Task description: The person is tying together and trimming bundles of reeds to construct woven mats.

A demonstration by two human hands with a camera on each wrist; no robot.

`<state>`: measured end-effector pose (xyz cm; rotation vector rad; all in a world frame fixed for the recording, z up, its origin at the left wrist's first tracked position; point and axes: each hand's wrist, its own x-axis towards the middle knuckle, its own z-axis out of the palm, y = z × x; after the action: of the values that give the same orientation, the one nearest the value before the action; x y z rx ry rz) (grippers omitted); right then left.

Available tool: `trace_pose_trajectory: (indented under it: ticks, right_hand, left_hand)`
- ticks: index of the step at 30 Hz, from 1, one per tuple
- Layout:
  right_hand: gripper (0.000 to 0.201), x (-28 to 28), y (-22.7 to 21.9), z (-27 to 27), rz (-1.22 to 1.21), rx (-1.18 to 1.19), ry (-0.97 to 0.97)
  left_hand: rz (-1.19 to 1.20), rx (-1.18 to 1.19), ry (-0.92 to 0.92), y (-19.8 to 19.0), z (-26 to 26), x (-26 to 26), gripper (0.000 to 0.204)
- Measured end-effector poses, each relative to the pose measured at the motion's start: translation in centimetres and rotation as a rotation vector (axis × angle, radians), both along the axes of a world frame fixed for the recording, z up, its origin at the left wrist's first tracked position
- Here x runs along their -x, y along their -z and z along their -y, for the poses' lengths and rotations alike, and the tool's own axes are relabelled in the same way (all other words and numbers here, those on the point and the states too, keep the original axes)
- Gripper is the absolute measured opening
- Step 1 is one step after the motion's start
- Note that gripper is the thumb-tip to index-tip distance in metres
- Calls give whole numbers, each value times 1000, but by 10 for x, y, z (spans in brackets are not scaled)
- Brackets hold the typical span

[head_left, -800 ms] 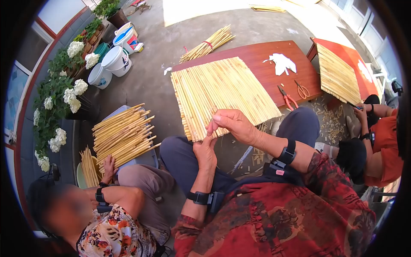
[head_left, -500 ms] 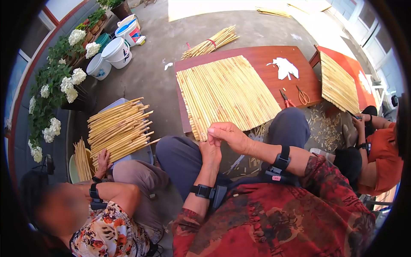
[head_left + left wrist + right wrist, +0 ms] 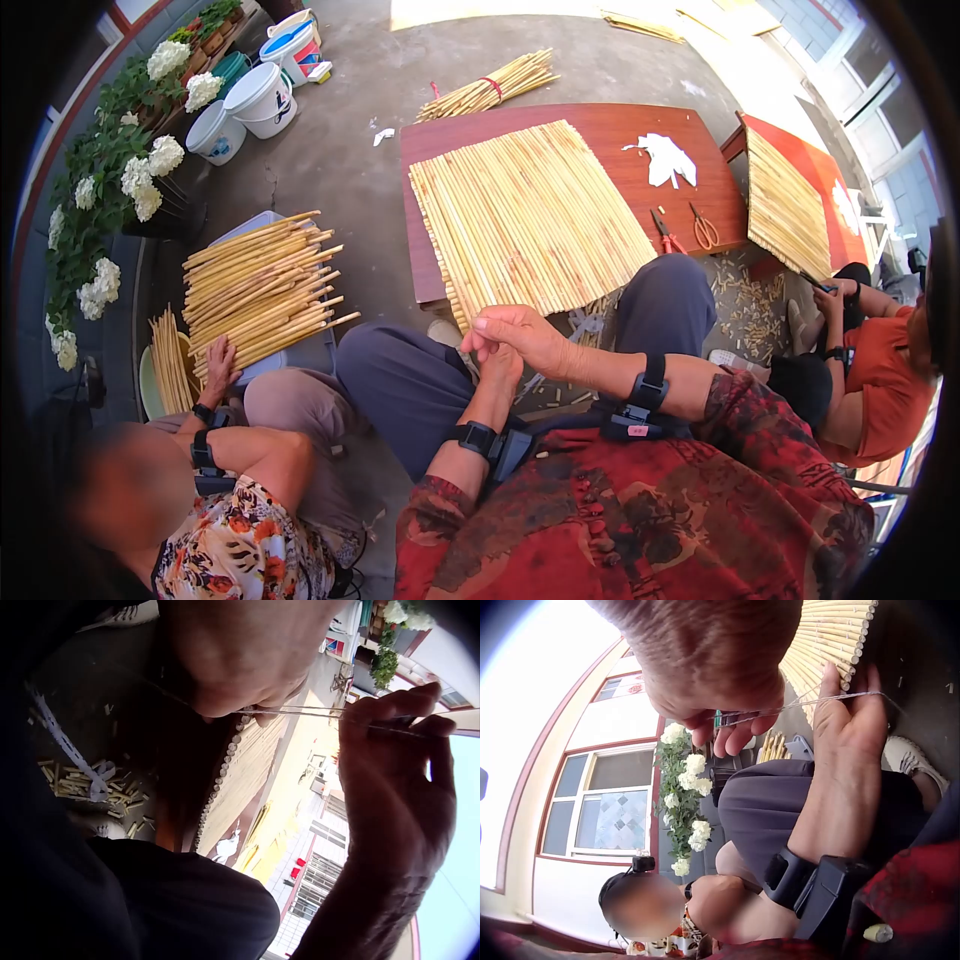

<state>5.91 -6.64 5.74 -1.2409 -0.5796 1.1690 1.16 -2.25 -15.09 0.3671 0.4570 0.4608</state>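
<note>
In the head view, a mat of pale sticks (image 3: pixel 535 220) lies on the red-brown table (image 3: pixel 620 120). At its near corner, my right hand (image 3: pixel 525 338) is held in front of my left hand (image 3: pixel 495 380), hiding the left fingertips. A thin white string (image 3: pixel 307 712) stretches between both hands in the left wrist view. There the left hand (image 3: pixel 247 656) grips it beside the row of stick ends, while curled fingers of the right hand (image 3: pixel 397 772) hold the other part. The right wrist view shows the string (image 3: pixel 802 703) crossing the left hand (image 3: pixel 847 746) from the right hand (image 3: pixel 720 671).
Pliers (image 3: pixel 665 232), scissors (image 3: pixel 705 228) and white scraps (image 3: pixel 665 160) lie on the table. To the left, a seated person rests a hand on loose sticks (image 3: pixel 260 290) in a tray. Another person at right works at a second mat (image 3: pixel 788 195). Buckets (image 3: pixel 262 100) stand back left.
My right hand has shifted from meeting the left fingertips to a place in front of them. Both hands sit slightly lower, off the mat's corner. The head view has shifted a little.
</note>
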Motion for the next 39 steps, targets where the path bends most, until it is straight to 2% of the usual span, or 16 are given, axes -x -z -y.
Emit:
trace_pose_trajectory:
  ticks: [3,7,9,12,19,23,25,26,27,29,30,32,33,35,39]
  right_hand:
    - [33,5,3,-3,75,30,79]
    - [32,10,1,-4,24,41,156]
    - [32,13,0,-6,77,57,176]
    - [31,15,-3,-8,116,78,109]
    - [32,20,-8,-9,171,192,102]
    - [30,2,-10,-10,248,144,94]
    - [27,-17,-17,1,581,125,104]
    - [24,-27,-20,8,592,70,159]
    - [25,-40,-22,18,631,25,194]
    - [27,-61,-45,46,339,109,139]
    - [27,-65,-53,64,217,53,121]
    - [26,-71,-71,98,225,83,12]
    - [26,-71,-74,111,227,74,17]
    - [25,-70,-78,137,273,121,161]
    - [21,-66,-108,185,133,168,98]
  left_hand:
    - [-18,14,1,2,-2,2,11]
    - [-29,27,5,7,-6,3,13]
    - [-31,37,9,10,-8,3,13]
    - [-38,42,18,16,-9,1,15]
    - [-74,83,37,20,-10,-4,17]
    - [-80,31,40,-15,-15,-7,19]
    - [-154,-49,43,-64,-16,-7,20]
    - [-210,-134,46,-95,-14,-6,41]
    - [-206,-144,46,-99,-16,-5,41]
    - [-165,-86,125,-106,-26,-1,48]
    - [-178,-124,125,-111,-30,0,48]
    - [-175,-205,126,-127,-41,0,47]
    - [-177,-274,129,-137,-46,0,46]
    - [-173,-322,115,-154,-57,1,47]
    - [-208,-531,-15,-187,-77,6,43]
